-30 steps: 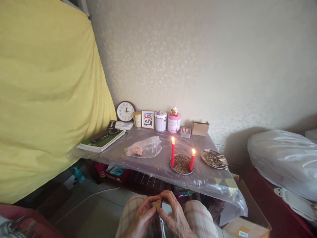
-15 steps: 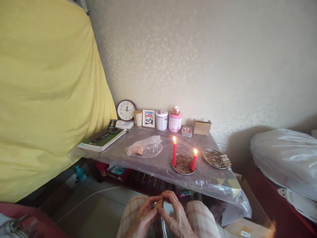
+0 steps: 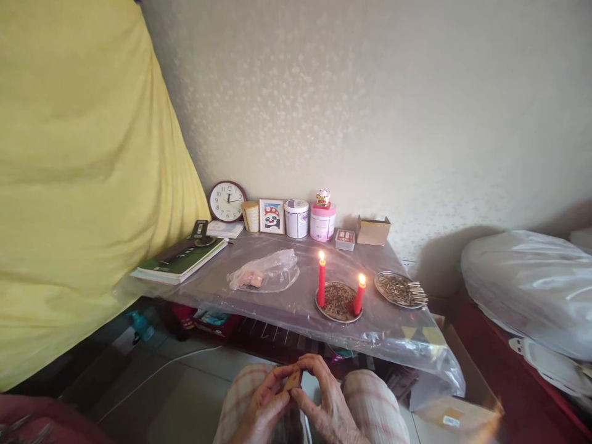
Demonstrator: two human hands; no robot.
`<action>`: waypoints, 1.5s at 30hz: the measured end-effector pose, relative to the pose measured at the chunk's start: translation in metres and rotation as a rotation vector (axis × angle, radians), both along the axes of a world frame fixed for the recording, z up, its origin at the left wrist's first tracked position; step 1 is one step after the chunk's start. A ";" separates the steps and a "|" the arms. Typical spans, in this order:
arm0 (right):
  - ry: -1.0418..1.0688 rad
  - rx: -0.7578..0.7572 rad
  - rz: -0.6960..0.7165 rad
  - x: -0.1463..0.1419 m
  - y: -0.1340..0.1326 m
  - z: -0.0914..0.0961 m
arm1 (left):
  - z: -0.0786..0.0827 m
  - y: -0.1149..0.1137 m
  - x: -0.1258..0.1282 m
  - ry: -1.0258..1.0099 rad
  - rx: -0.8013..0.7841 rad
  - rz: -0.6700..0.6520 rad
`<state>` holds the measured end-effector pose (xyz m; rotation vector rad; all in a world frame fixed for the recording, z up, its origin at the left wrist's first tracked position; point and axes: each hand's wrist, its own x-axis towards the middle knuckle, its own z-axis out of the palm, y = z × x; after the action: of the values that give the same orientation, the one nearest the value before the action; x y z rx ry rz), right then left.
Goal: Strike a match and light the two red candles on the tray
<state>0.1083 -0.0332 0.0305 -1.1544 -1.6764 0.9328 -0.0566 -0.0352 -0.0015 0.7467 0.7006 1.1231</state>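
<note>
Both hands meet low in the view, above my lap. Between their fingertips is a small brown box [image 3: 293,380], about matchbox size, its ends partly covered. My left hand [image 3: 267,404] is closed on its left side, and my right hand [image 3: 327,401] pinches the right side with thumb and fingers. Beyond them, on the low table [image 3: 272,308] under clear plastic, two lit red candles [image 3: 321,280] stand upright on a round metal plate [image 3: 340,317]. To the right, another plate [image 3: 388,297] bears several thin pale sticks [image 3: 417,292] at its edge.
A plastic bag [image 3: 280,268] with something pinkish inside lies left of the candles. Along the wall are a clock [image 3: 227,201], framed panda picture [image 3: 272,217], tubs [image 3: 296,221] and an open cardboard box [image 3: 374,231]. Books [image 3: 180,260] lie near a yellow cloth [image 3: 92,154].
The view has shifted slightly, so the table and its things appear a little further left and higher. Both hands keep hold of the small brown box, nearly unmoved.
</note>
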 end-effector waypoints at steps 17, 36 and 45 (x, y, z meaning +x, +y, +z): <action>-0.027 -0.003 -0.043 0.000 0.006 -0.016 | -0.007 0.006 -0.004 0.024 -0.039 -0.055; -0.071 0.079 -0.008 0.001 0.012 -0.033 | -0.033 0.009 0.005 -0.056 -0.122 0.069; -0.096 0.121 0.027 0.005 0.017 -0.041 | -0.035 0.014 -0.002 -0.047 -0.118 -0.008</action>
<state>0.1135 -0.0161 -0.0106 -1.1131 -1.8036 0.7915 -0.0583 -0.0213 -0.0364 0.6210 0.7172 1.0796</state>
